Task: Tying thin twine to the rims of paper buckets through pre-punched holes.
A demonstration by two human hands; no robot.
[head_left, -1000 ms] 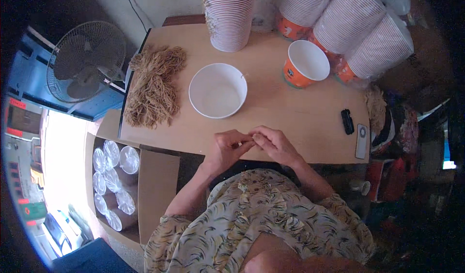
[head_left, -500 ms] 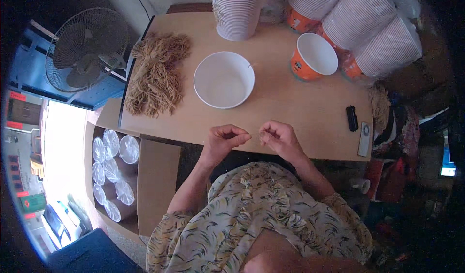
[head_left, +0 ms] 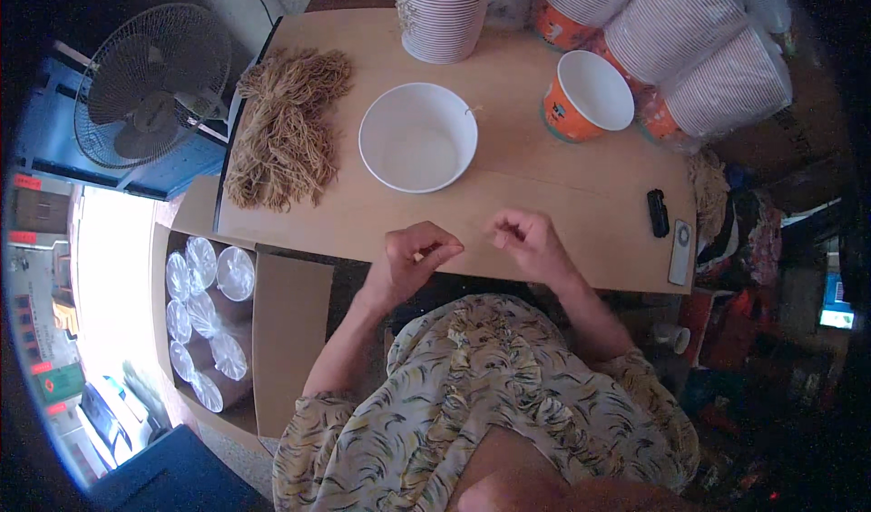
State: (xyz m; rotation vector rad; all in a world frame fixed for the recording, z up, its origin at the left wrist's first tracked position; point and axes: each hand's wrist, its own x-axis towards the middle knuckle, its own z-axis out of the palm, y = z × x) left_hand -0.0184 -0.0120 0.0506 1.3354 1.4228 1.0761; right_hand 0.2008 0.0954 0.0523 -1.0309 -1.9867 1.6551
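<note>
Over the table's near edge, my left hand is closed in a pinch, thumb tip against the fingertips. A short gap to its right, my right hand has its fingers curled in, slightly blurred. Anything held in either pinch is too fine to make out. Beyond my hands stands a white paper tub, its mouth facing up, with a small bit of tan string at the right of its rim. A loose bundle of tan strings lies left of the tub.
At the back stands a tall stack of white tubs. An orange tub and bagged tub stacks fill the right. A black object and a white remote lie near the right edge. A carton holds bagged tubs; a fan stands left.
My hands have drawn apart slightly, the right one moving up and to the right. The whole view has shifted a little; the tubs and strings keep their places on the table.
</note>
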